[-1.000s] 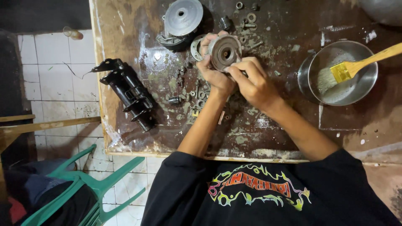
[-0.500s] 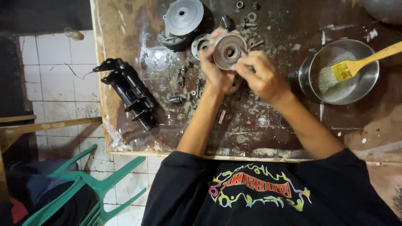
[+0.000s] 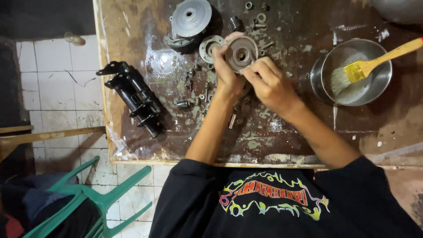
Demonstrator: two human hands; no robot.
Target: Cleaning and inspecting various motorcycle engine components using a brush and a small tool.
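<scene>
Disc: I saw a round brown metal disc [image 3: 241, 53] with a hole in the middle, held up just above the table [image 3: 132, 26], near its far middle part.
Left hand: my left hand [image 3: 228, 72] was closed on the left edge of the disc, fingers wrapped behind it and thumb on the near side.
Right hand: my right hand [image 3: 269, 83] was together with the left one, touching it; its fingertips pinched the lower right rim of the disc.
Flange: a flat grey flange [image 3: 208, 46] lay on the table just left of the disc, partly hidden by my left hand.
Pulley: a big grey pulley [image 3: 190, 18] stood behind the flange, at the far edge.
Black part: a long black part [image 3: 134, 99] lay on the left side of the table, well apart from my hands.
Small parts: nuts and washers [image 3: 260, 18] were spread behind the disc, and bolts [image 3: 183, 104] lay near my left wrist.
Bowl: a metal bowl [image 3: 379, 83] stood to the right, apart from my hands.
Brush: a brush [image 3: 365, 67] with yellow ferrule and wooden handle rested in the bowl, bristles down, handle over the right rim.
Chair: a green plastic chair [image 3: 103, 198] stood on the tiled floor, left of me.
</scene>
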